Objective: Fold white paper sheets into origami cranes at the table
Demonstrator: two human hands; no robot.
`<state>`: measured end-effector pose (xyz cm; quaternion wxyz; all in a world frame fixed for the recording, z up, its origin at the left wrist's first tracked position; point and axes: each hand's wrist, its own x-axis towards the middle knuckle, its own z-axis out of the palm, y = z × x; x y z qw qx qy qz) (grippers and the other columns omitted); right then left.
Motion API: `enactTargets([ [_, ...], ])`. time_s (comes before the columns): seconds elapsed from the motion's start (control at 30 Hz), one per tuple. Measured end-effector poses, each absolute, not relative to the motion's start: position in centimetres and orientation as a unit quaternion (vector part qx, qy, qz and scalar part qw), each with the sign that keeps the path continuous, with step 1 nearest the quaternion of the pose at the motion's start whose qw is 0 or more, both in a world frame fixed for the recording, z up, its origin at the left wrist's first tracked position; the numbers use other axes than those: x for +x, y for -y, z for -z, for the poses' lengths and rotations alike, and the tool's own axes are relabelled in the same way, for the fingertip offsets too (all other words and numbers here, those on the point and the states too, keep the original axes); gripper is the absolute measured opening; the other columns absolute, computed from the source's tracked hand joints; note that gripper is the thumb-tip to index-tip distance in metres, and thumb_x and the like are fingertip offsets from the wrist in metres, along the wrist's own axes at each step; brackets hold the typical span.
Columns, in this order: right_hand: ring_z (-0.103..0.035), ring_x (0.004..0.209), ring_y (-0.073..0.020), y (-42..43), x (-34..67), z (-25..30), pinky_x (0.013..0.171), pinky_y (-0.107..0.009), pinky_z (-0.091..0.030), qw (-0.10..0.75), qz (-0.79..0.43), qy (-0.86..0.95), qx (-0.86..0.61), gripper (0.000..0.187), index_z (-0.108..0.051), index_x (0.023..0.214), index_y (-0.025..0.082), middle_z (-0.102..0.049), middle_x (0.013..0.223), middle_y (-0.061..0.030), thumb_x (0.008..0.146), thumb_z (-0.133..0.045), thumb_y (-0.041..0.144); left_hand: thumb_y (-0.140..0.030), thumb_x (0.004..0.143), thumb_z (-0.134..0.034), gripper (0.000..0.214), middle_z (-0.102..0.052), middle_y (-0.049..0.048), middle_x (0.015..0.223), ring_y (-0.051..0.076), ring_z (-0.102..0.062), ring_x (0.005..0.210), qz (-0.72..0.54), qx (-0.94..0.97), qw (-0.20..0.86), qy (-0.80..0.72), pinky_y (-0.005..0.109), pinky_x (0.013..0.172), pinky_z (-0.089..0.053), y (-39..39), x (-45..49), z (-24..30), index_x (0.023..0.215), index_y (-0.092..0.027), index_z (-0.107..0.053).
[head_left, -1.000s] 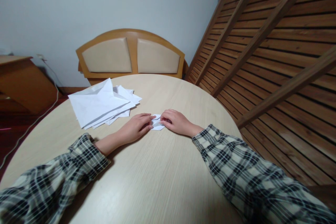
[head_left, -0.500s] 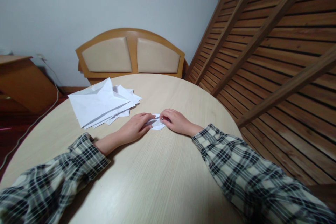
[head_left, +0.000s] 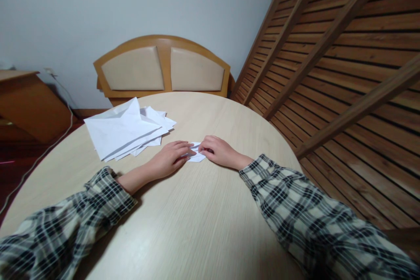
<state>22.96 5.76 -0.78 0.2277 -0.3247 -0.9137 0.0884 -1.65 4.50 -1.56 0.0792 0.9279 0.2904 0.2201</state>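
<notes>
A small piece of folded white paper (head_left: pixel 197 157) lies on the round table (head_left: pixel 183 218) between my two hands. My left hand (head_left: pixel 171 156) covers the paper's left end and holds it down against the tabletop, its fingertips reaching over the folds. Curled fingers of my right hand (head_left: pixel 217 151) pinch the paper's right side, and they hide part of it. Left of my hands sits a loose stack of white paper sheets (head_left: pixel 121 129), creased and with corners jutting out at angles.
Beyond the table's far edge stands a wooden headboard (head_left: pixel 167 70) with two cream panels. Along the right leans a large slatted wooden frame (head_left: pixel 328 65), close to the table. At the left are a brown desk (head_left: pixel 33 109) and a pale cable (head_left: pixel 42 155).
My left fingers have shifted slightly and now lie flatter over the folded paper. The right fingertips have moved a little to the left. The paper stack has not moved.
</notes>
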Motion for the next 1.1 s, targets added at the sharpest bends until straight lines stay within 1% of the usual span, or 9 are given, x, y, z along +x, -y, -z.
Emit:
enactTargets([
  [0.3,-0.056,0.091,-0.0191,-5.6,22.9,0.8,0.084,-0.032,-0.042,0.227,-0.085,0.913,-0.327,0.014,-0.068,0.092,0.018,-0.063,0.09,-0.0058,0.096,-0.054,0.018,-0.016,0.097,-0.048,0.029,-0.067,0.0108,0.129,0.025,-0.059,0.124,-0.229,0.928,0.079,-0.283,0.05,0.105,-0.048,-4.6,-1.7,1.4,0.118,-0.021,-0.067],
  [0.43,-0.056,0.091,-0.019,-5.4,22.8,0.9,0.084,-0.033,-0.042,0.243,-0.093,0.904,-0.339,0.009,-0.063,0.097,0.017,-0.064,0.094,-0.006,0.093,-0.055,0.017,-0.014,0.097,-0.047,0.029,-0.067,0.0121,0.128,0.025,-0.06,0.122,-0.23,0.929,0.077,-0.279,0.049,0.104,-0.049,-4.6,-1.6,1.4,0.118,-0.019,-0.067],
  [0.6,-0.055,0.09,-0.0188,-5.3,22.8,1.0,0.083,-0.032,-0.042,0.256,-0.098,0.894,-0.353,0.01,-0.057,0.1,0.018,-0.062,0.097,-0.0062,0.091,-0.054,0.015,-0.014,0.095,-0.051,0.028,-0.067,0.0116,0.129,0.025,-0.06,0.121,-0.227,0.928,0.082,-0.286,0.049,0.104,-0.049,-4.5,-1.6,1.3,0.117,-0.02,-0.068],
  [0.77,-0.055,0.096,-0.0201,-5.1,22.7,0.9,0.085,-0.034,-0.041,0.233,-0.077,0.898,-0.364,0.011,-0.057,0.102,0.019,-0.062,0.102,-0.0069,0.092,-0.052,0.016,-0.012,0.094,-0.052,0.029,-0.067,0.0113,0.129,0.025,-0.059,0.122,-0.224,0.927,0.087,-0.287,0.049,0.105,-0.048,-4.5,-1.6,1.2,0.117,-0.02,-0.067],
  [0.97,-0.054,0.097,-0.0211,-4.6,22.5,0.5,0.085,-0.035,-0.039,0.204,-0.056,0.9,-0.382,0.013,-0.058,0.103,0.019,-0.062,0.103,-0.0073,0.093,-0.05,0.015,-0.01,0.092,-0.05,0.031,-0.067,0.0125,0.128,0.025,-0.06,0.122,-0.226,0.928,0.089,-0.283,0.05,0.104,-0.048,-4.4,-1.5,1.0,0.117,-0.019,-0.067],
  [1.1,-0.053,0.097,-0.0219,-4.5,22.5,0.3,0.085,-0.036,-0.039,0.184,-0.041,0.906,-0.379,0.019,-0.058,0.105,0.019,-0.06,0.105,-0.0083,0.092,-0.047,0.011,-0.011,0.093,-0.05,0.031,-0.066,0.0113,0.129,0.025,-0.059,0.123,-0.225,0.928,0.084,-0.284,0.05,0.104,-0.049,-4.3,-1.5,0.9,0.117,-0.021,-0.066],
])
